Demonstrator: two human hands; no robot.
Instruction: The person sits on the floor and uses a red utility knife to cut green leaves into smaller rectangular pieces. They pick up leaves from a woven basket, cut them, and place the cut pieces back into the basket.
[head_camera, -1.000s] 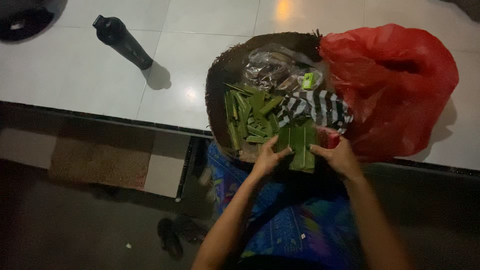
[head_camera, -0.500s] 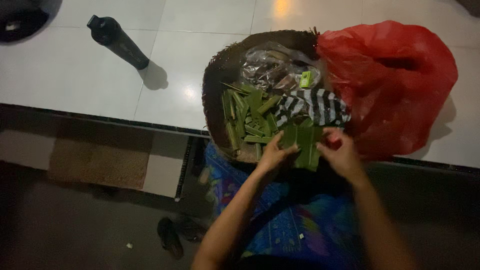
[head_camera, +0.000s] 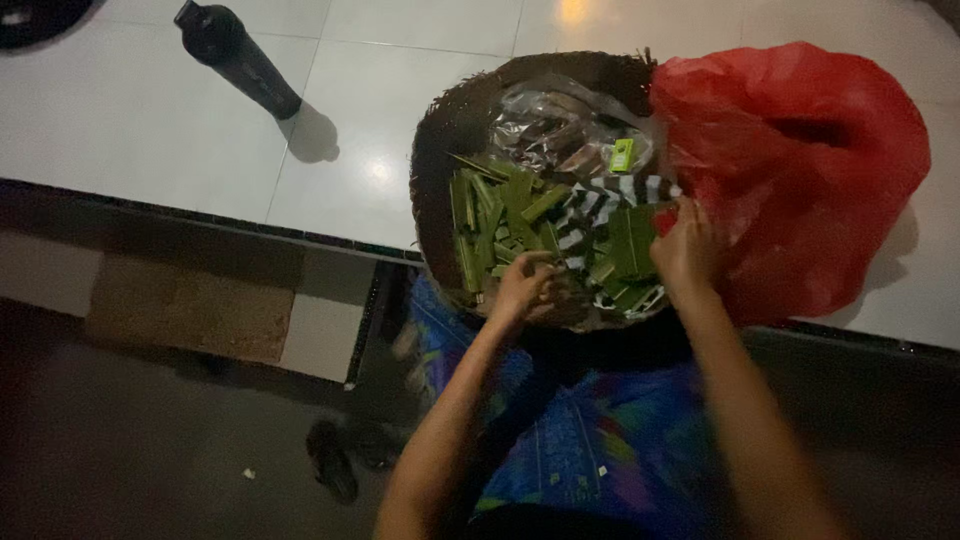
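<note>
While a red plastic bag is propped against a round woven basket on the tiled ledge, folded green leaf pieces inside are gripped by the right hand; the left hand is curled near green leaf strips, its grip unclear.

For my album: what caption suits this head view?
Two hands reach among green leaf strips in a round woven basket, beside a red plastic bag.
</note>
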